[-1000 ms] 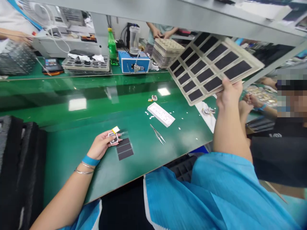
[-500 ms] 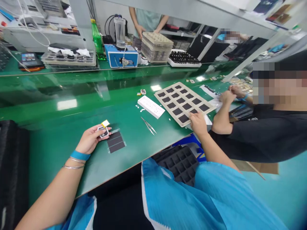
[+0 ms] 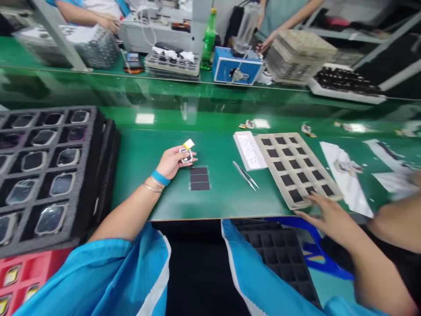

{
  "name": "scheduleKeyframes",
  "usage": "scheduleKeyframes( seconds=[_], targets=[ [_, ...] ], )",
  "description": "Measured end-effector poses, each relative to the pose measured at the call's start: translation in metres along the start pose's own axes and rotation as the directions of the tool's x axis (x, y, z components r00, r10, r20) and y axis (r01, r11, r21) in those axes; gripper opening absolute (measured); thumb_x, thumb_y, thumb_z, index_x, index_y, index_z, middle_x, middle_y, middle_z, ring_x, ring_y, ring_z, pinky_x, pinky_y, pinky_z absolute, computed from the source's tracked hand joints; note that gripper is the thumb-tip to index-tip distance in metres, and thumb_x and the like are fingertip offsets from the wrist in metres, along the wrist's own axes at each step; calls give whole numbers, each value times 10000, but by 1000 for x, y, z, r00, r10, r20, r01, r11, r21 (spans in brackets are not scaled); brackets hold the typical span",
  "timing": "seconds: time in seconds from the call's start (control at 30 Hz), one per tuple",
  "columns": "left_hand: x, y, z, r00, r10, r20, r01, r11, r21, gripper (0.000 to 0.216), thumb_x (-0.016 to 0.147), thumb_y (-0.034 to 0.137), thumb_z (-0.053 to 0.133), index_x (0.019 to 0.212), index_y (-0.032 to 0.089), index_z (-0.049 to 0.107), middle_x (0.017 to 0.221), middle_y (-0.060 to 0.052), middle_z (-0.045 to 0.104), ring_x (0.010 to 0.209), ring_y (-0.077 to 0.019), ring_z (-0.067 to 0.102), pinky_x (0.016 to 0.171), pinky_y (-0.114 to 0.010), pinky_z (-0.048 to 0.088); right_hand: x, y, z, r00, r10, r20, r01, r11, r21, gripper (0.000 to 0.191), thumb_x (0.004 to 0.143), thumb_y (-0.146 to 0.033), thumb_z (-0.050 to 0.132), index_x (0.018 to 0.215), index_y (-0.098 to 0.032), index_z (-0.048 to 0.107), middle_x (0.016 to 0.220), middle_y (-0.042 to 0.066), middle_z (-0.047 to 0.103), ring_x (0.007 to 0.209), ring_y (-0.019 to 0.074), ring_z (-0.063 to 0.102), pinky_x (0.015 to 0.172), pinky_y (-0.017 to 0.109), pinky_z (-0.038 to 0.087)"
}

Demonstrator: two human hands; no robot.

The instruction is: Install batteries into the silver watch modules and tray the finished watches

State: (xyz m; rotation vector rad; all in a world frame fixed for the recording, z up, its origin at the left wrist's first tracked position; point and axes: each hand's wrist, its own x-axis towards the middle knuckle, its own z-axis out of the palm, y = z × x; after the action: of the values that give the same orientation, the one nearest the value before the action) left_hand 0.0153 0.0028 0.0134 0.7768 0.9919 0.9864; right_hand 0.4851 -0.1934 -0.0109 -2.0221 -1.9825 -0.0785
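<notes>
We see a small, rounded-square, white-framed device (image 3: 186,156) with a yellow-edged white rectangular piece (image 3: 188,144) at its top, gripped by the fingers of our left hand (image 3: 173,161) above the glossy green counter (image 3: 134,188). The fingers of our right hand (image 3: 329,215) are spread at the near edge of a flat beige tray (image 3: 279,173) holding rows of matte black squares (image 3: 302,177). Leftward, a grey foam tray (image 3: 86,175) holds glass-faced frames (image 3: 34,161).

Grn bench (image 3: 217,206) w/ tray (image 3: 298,170), tweezers (image 3: 242,171) (tips apart).
</notes>
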Motion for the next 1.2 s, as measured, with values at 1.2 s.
scheduleKeyframes(
  seconds=[1.2],
  targets=[
    [9,-10,-11,984,-20,176,62,970,-235,379,741,90,737,1111,149,677,960,-41,729,836,-115,685,965,-347,540,175,-296,104,904,-361,-227,419,655,629,231,927,-332,585,1112,-316,722,1268,32,677,1193,252,591,1102,523,442]
  ],
)
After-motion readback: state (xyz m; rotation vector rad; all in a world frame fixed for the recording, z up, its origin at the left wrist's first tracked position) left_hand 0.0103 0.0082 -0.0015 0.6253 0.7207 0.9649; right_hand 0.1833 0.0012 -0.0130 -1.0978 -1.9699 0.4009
